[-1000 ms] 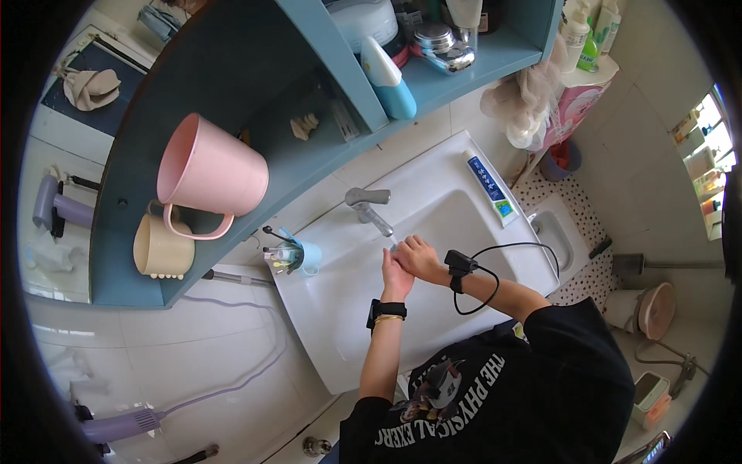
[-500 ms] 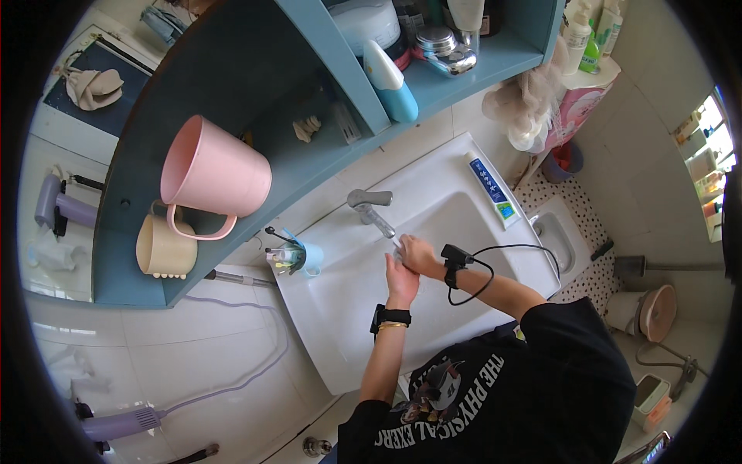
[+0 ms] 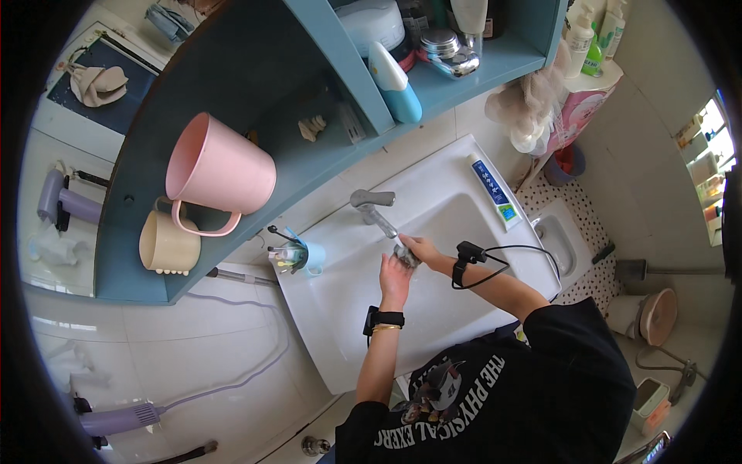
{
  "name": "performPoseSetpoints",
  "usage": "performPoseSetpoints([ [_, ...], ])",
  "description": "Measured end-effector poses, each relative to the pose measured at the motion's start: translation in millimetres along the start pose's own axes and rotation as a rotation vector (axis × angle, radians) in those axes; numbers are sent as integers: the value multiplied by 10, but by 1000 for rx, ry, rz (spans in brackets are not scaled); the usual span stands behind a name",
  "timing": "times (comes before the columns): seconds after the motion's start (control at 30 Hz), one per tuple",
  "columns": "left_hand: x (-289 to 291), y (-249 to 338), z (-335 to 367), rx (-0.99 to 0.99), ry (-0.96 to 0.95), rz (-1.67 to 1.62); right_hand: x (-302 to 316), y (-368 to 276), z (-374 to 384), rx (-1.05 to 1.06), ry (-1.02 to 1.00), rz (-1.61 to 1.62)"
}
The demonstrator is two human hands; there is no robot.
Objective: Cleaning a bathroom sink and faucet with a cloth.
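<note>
Gripping grey bundle (image 3: 407,257) over sink (image 3: 328,340), near tap (image 3: 373,199): right hand (image 3: 422,249) clasps its right side; left hand (image 3: 394,280) loosely spread, near-left. Probably light, soft, slippery; best held by bunched middle.

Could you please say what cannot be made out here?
In the head view:
Small grey thing: its kind, too small and partly covered by the right hand.
Toothbrush-like items: their lower ends, hidden by the light-blue cup.
White tube: its upper end, cut off by the top edge.
</note>
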State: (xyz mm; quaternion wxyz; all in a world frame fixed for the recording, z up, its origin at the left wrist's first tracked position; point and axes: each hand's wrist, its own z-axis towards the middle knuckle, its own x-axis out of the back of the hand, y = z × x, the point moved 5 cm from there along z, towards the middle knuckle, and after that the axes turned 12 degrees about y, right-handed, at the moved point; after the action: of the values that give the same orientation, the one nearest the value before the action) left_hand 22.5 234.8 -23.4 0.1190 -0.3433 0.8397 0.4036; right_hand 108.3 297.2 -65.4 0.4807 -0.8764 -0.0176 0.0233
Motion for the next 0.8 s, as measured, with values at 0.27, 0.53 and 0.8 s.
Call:
performPoseSetpoints([
  [0.27, 48, 192, -154, -161, -13, 252, -141, 104, -186, -397, -551, 653],
  [0.53, -241, 674, -453, -458, 50, 543, -139, 28, -117, -294, -465, 731],
  [0.8, -1210, 1083, -762, -1272, 4, 979, -255, 128, 47, -264, -509, 644],
])
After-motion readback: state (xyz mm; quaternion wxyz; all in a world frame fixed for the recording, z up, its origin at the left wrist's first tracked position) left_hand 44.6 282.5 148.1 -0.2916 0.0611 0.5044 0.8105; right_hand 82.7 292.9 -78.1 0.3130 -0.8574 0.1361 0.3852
